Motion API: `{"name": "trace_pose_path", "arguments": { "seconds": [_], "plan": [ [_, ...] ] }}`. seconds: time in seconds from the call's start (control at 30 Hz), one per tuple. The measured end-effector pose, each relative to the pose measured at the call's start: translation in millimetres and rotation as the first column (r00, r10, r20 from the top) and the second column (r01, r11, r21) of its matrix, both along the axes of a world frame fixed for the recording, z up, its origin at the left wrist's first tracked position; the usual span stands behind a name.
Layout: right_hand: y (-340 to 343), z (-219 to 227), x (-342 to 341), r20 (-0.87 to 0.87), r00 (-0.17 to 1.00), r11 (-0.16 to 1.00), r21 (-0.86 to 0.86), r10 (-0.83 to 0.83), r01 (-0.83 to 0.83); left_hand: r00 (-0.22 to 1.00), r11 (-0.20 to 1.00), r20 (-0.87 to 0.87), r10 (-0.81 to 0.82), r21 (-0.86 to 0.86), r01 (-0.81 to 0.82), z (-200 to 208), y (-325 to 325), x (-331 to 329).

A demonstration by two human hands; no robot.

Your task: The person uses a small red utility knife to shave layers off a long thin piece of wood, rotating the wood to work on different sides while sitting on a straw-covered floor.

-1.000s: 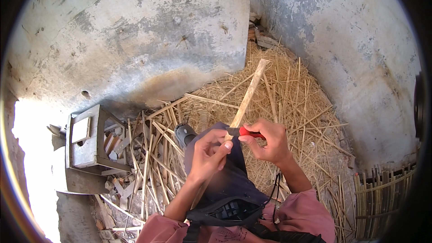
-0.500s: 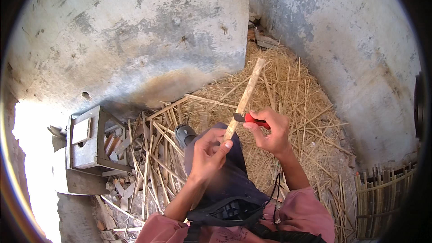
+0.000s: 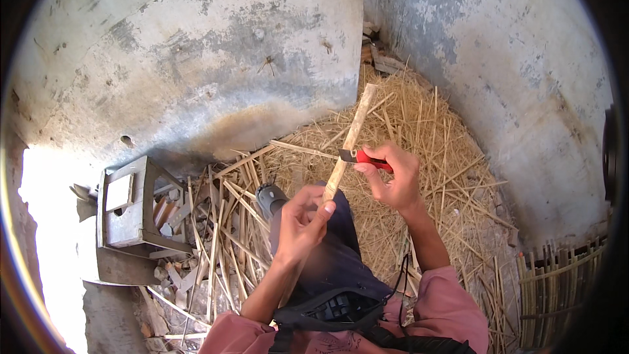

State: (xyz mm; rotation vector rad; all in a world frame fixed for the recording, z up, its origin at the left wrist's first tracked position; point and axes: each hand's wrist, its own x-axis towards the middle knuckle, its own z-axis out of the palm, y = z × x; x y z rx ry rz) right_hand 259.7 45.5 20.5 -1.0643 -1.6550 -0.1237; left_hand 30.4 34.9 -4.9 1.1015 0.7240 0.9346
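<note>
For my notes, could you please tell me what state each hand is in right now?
Left hand: closed, holding the pale flat strip.
Right hand: closed, holding the red-handled knife, its blade at the strip.

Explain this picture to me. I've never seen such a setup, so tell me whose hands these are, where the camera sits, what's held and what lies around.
There is no machine here, just a person's two bare hands. The camera is the left one of a pair worn on the head, looking down; its fisheye lens bends straight edges near the rim. The left-hand grip holds the lower end of a pale strip, apparently split bamboo. The right-hand grip holds a red-handled knife, its dark blade set across the strip. On the floor lie straw-coloured shavings and longer strips; a grey wooden box stands at the left.
</note>
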Motion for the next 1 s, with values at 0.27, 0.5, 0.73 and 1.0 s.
{"name": "trace_pose_path", "arguments": {
  "seconds": [0.27, 0.5, 0.73, 1.0],
  "plan": [
    [13, -7, 4, -0.051, 0.999, 1.000, 0.018, -0.011, 0.012, 1.000, 1.000, -0.010, 0.013, 0.004, -0.013, -1, 1, 0],
    [42, 13, 39, -0.200, 0.974, 0.993, 0.027, -0.105, 0.112, 1.000, 0.999, 0.003, -0.030, 0.023, 0.030, -4, 3, 0],
    [73, 9, 96, -0.310, 0.819, 0.875, -0.212, -0.483, 0.436, 0.996, 0.996, -0.065, -0.052, 0.070, 0.057, -10, -13, -7],
    [56, 6, 147, 0.014, 0.915, 0.723, -0.608, -0.403, 0.328, 0.991, 0.995, 0.086, -0.099, -0.009, 0.100, -4, -2, -4]
  ]
}}
